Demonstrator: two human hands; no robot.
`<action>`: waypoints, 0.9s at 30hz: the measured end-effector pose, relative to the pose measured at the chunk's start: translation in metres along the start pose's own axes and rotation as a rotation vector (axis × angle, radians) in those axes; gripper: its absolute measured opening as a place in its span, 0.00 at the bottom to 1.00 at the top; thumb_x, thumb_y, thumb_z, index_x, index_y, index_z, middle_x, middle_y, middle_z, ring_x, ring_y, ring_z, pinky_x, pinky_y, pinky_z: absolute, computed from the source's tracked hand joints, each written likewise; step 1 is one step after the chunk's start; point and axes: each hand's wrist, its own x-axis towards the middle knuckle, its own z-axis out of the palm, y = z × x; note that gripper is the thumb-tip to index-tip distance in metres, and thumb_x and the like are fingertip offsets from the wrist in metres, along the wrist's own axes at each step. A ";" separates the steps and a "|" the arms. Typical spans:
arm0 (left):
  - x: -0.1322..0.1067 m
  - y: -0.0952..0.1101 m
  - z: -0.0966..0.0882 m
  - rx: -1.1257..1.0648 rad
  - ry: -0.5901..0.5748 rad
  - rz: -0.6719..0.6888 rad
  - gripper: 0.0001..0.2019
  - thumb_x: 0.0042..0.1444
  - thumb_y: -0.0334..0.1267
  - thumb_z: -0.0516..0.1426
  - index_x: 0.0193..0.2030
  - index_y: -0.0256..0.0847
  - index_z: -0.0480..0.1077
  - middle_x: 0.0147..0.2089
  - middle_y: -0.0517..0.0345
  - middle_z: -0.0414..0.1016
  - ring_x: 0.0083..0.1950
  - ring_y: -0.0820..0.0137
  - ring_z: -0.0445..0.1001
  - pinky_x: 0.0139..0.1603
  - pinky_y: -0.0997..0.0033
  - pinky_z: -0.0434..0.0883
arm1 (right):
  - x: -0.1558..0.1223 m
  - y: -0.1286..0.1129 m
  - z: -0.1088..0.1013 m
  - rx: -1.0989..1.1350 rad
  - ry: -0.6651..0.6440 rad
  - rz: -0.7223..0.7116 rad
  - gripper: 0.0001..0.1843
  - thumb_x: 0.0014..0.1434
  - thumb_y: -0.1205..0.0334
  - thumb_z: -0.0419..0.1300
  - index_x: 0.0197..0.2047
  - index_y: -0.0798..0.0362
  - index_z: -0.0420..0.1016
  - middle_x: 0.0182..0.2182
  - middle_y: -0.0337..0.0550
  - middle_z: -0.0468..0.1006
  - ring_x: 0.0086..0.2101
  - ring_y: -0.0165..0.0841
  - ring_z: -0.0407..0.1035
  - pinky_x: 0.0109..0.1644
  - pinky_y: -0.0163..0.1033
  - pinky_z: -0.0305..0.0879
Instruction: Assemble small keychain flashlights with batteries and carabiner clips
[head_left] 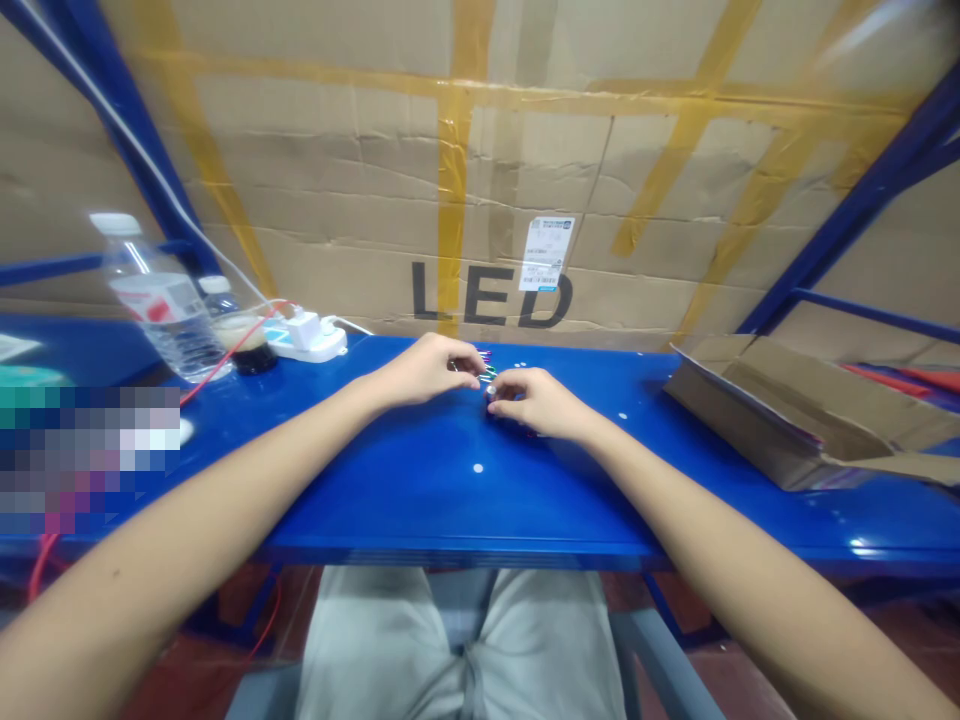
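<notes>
Over the far middle of the blue table, my left hand [435, 370] is closed with thumb and fingers nearly together. A thin, pale piece shows at its fingertips, too small to name. My right hand [538, 402] faces it just to the right, its thumb and forefinger pinching a small dark cylinder with a silvery top [491, 394]. Between and just behind both hands lie several thin coloured pieces [487, 358], purple and green, partly hidden by the fingers.
Small white dots [478, 468] are scattered on the blue table [450, 510]. An open cardboard box [757, 425] stands at right. At left are a water bottle [169, 310], a jar of dark liquid [251, 350], a power strip [311, 340] and a red cable. Taped cardboard [337, 180] rises behind.
</notes>
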 end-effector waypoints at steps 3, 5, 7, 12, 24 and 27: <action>0.000 0.008 0.002 0.002 0.031 0.097 0.04 0.55 0.34 0.63 0.37 0.39 0.78 0.38 0.56 0.81 0.39 0.68 0.77 0.44 0.70 0.70 | -0.001 -0.004 0.000 0.014 -0.008 0.013 0.07 0.53 0.61 0.63 0.34 0.54 0.77 0.29 0.40 0.79 0.31 0.34 0.71 0.37 0.38 0.65; 0.000 0.012 0.007 0.011 0.020 0.184 0.03 0.55 0.35 0.64 0.36 0.39 0.78 0.36 0.56 0.81 0.39 0.68 0.77 0.44 0.69 0.70 | -0.002 -0.007 0.000 0.032 -0.016 0.015 0.07 0.53 0.60 0.62 0.34 0.55 0.77 0.28 0.39 0.78 0.30 0.32 0.69 0.36 0.37 0.64; -0.001 0.012 0.012 0.014 0.009 0.242 0.03 0.56 0.35 0.64 0.35 0.40 0.79 0.36 0.56 0.81 0.40 0.68 0.77 0.46 0.68 0.71 | -0.003 -0.010 0.000 0.055 -0.019 0.016 0.09 0.53 0.58 0.62 0.33 0.56 0.77 0.27 0.38 0.76 0.28 0.30 0.67 0.34 0.36 0.62; -0.001 0.010 0.020 -0.009 0.040 0.256 0.03 0.56 0.33 0.63 0.37 0.40 0.79 0.36 0.57 0.81 0.40 0.68 0.77 0.50 0.67 0.71 | -0.003 -0.012 0.000 0.106 -0.036 0.084 0.12 0.53 0.55 0.62 0.33 0.57 0.76 0.24 0.36 0.73 0.24 0.28 0.63 0.27 0.34 0.58; 0.000 0.005 0.021 -0.075 0.004 0.085 0.06 0.53 0.36 0.64 0.38 0.39 0.78 0.37 0.57 0.80 0.37 0.69 0.76 0.41 0.70 0.71 | 0.003 -0.001 -0.010 0.057 0.017 0.028 0.08 0.48 0.65 0.66 0.35 0.55 0.80 0.31 0.41 0.80 0.33 0.34 0.72 0.37 0.36 0.67; 0.000 0.002 0.024 -0.104 -0.009 0.028 0.06 0.54 0.35 0.63 0.39 0.39 0.77 0.38 0.58 0.81 0.39 0.68 0.77 0.43 0.69 0.72 | 0.008 0.013 -0.029 0.034 0.184 0.063 0.13 0.49 0.71 0.63 0.40 0.56 0.80 0.37 0.46 0.83 0.36 0.36 0.75 0.43 0.40 0.70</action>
